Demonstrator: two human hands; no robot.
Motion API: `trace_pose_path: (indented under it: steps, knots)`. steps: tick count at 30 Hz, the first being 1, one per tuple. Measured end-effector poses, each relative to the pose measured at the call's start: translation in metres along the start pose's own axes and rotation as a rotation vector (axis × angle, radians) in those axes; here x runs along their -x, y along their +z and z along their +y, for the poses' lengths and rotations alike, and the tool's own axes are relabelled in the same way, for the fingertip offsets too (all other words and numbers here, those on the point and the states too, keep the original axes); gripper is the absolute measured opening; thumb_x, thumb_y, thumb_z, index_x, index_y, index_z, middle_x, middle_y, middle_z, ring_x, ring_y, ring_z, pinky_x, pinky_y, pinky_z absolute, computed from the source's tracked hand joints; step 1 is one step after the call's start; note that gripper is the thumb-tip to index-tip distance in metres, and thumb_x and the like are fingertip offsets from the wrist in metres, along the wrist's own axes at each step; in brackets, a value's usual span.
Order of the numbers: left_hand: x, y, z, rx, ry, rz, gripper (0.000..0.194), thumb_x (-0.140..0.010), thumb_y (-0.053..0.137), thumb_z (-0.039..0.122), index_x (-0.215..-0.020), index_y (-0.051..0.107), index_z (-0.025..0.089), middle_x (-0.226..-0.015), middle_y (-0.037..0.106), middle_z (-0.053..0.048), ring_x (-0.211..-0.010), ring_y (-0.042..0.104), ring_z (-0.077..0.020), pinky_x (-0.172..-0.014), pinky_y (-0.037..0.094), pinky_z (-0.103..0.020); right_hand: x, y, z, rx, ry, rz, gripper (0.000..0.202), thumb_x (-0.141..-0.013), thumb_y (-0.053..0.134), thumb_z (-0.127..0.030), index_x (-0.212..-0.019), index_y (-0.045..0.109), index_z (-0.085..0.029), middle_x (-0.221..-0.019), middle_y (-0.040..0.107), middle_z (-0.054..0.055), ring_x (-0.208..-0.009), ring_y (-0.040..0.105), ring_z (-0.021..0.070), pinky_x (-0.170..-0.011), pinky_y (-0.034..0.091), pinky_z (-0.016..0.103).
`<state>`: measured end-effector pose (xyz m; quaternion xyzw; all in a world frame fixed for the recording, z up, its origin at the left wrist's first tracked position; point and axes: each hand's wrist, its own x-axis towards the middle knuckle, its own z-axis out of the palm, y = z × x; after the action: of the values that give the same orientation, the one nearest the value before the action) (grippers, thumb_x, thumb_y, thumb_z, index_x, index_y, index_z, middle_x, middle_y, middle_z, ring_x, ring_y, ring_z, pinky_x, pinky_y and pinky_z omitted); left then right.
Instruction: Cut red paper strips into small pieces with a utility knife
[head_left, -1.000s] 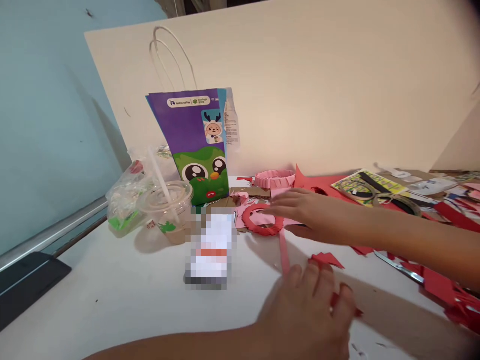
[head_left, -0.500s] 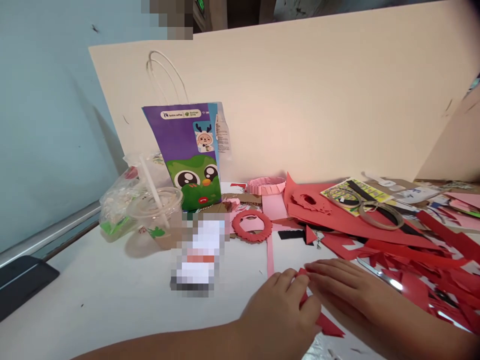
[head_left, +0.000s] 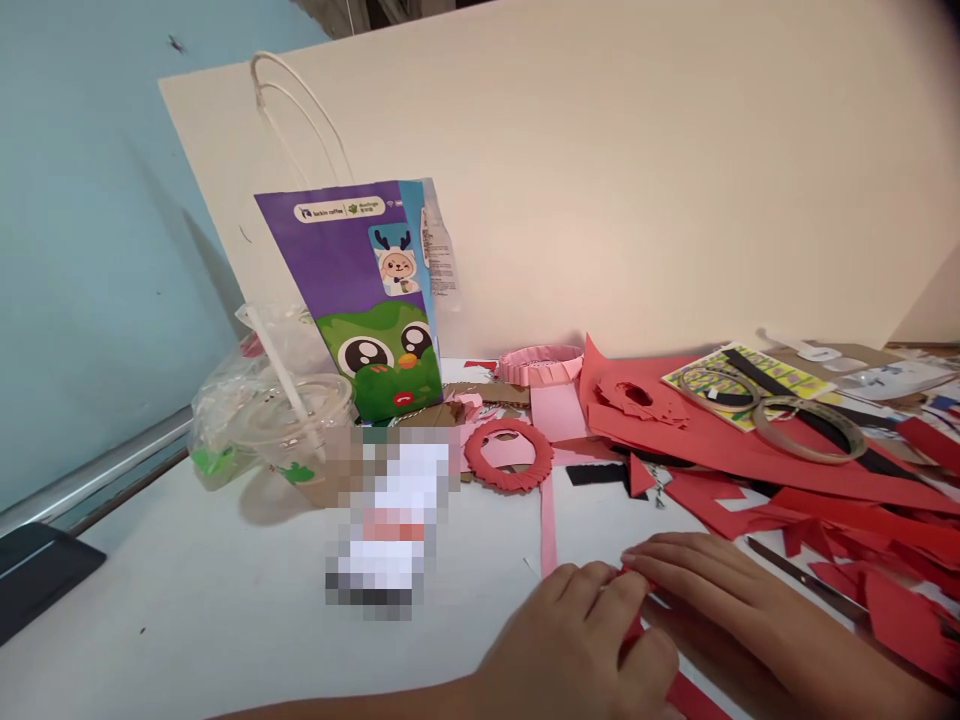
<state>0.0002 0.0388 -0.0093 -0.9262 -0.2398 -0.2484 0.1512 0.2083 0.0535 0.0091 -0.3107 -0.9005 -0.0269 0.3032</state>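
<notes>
A folded strip of red paper (head_left: 688,694) runs slantwise under and between my hands near the front of the table. My left hand (head_left: 581,635) is closed on it, fingers curled and thumb bent in. Close beside it, my right hand (head_left: 705,575) has its fingers pressed together, their tips at the paper's far end. My hands hide most of the strip. Beyond them a thin pink paper strip (head_left: 549,530) lies on the table. Past that is a pleated red paper ring (head_left: 478,462).
Red paper scraps (head_left: 900,600) and scissors (head_left: 810,580) lie to the right, with tape rolls (head_left: 814,430) behind. A pink paper ring (head_left: 541,365) sits at the back. To the left stand a purple paper bag (head_left: 337,250), a plastic cup (head_left: 296,430) and a pixelated object (head_left: 397,520).
The view has shifted slightly, so my hands and the red strip sit a little lower and further right. Both hands stay on the paper, with little change of grip.
</notes>
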Motion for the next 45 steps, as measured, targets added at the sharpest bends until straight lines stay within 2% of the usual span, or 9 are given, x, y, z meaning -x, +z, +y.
trace_pose_path:
  steps: [8,12,15,17,20,23,26,34,45]
  knots:
    - [-0.004,-0.003,0.000,0.064,-0.010,0.039,0.036,-0.102,0.037,0.036,-0.084,0.061,0.015,-0.101,0.071,-0.018,-0.084,0.069,-0.0270,-0.067,0.057,-0.035,0.013,0.007,0.006,-0.189,0.240,0.003,0.021,-0.089,0.057,-0.025,-0.109,0.065,-0.027,-0.100,0.076,0.006,-0.086,0.076,0.0227,-0.072,0.066,0.031]
    - [-0.006,-0.015,0.000,0.114,-0.069,0.043,0.032,-0.102,0.038,0.038,-0.108,0.057,0.013,-0.115,0.069,-0.020,-0.097,0.069,-0.0287,-0.076,0.059,-0.037,0.008,-0.003,0.001,-0.278,0.378,0.007,0.018,-0.088,0.057,-0.027,-0.105,0.065,-0.025,-0.094,0.079,0.006,-0.078,0.077,0.0228,-0.063,0.066,0.029]
    - [-0.008,-0.027,-0.001,0.366,-0.223,-0.042,0.051,-0.097,0.050,0.039,-0.135,0.038,0.006,-0.135,0.056,-0.029,-0.122,0.058,-0.0349,-0.091,0.055,-0.045,0.008,-0.009,0.001,-0.285,0.439,0.063,0.020,-0.091,0.057,-0.029,-0.109,0.062,-0.026,-0.098,0.079,0.006,-0.081,0.077,0.0228,-0.065,0.065,0.030]
    - [-0.010,-0.035,-0.001,0.777,-0.492,-0.104,0.063,-0.092,0.058,0.040,-0.142,0.032,0.010,-0.139,0.052,-0.027,-0.126,0.053,-0.0355,-0.099,0.048,-0.052,0.008,-0.014,0.001,-0.240,0.402,0.134,0.019,-0.090,0.058,-0.027,-0.109,0.061,-0.027,-0.097,0.079,0.005,-0.081,0.077,0.0219,-0.065,0.065,0.030]
    - [-0.016,-0.041,0.000,1.257,-0.890,-0.125,0.046,-0.092,0.054,0.046,-0.128,0.050,0.018,-0.115,0.065,-0.014,-0.105,0.061,-0.0292,-0.093,0.047,-0.049,0.005,-0.022,-0.002,-0.161,0.249,0.213,0.019,-0.090,0.057,-0.020,-0.107,0.061,-0.028,-0.094,0.078,0.002,-0.080,0.076,0.0195,-0.065,0.063,0.027]
    - [-0.023,-0.043,0.004,1.413,-0.979,-0.173,0.037,-0.092,0.054,0.052,-0.099,0.061,0.017,-0.080,0.062,-0.003,-0.070,0.060,-0.0161,-0.066,0.049,-0.029,-0.001,-0.031,-0.010,-0.111,0.028,0.234,0.024,-0.092,0.052,-0.011,-0.110,0.060,-0.025,-0.095,0.077,0.004,-0.085,0.074,0.0185,-0.077,0.062,0.029]
    - [-0.025,-0.042,0.009,1.490,-1.050,-0.207,0.039,-0.087,0.060,0.056,-0.082,0.055,0.017,-0.061,0.047,0.006,-0.046,0.039,-0.0065,-0.045,0.033,-0.018,-0.001,-0.036,-0.017,-0.046,-0.085,0.197,0.025,-0.094,0.049,-0.009,-0.113,0.059,-0.022,-0.096,0.078,0.005,-0.093,0.073,0.0186,-0.090,0.057,0.032]
    - [-0.020,-0.038,0.009,1.472,-1.155,-0.174,0.045,-0.086,0.058,0.063,-0.082,0.050,0.020,-0.048,0.049,0.008,-0.040,0.041,-0.0070,-0.041,0.034,-0.017,0.019,-0.015,-0.015,-0.009,0.178,0.191,0.048,-0.096,0.052,-0.028,-0.140,0.037,-0.018,-0.135,0.057,0.018,-0.126,0.057,0.0242,-0.097,0.055,0.034]
    - [-0.025,-0.033,0.004,1.480,-1.207,-0.097,0.045,-0.083,0.064,0.061,-0.077,0.049,0.020,-0.048,0.054,0.007,-0.041,0.050,-0.0083,-0.043,0.040,-0.017,0.020,-0.014,0.002,-0.184,0.288,0.136,0.042,-0.099,0.051,-0.029,-0.140,0.045,-0.035,-0.140,0.059,0.006,-0.130,0.055,0.0204,-0.100,0.054,0.035]
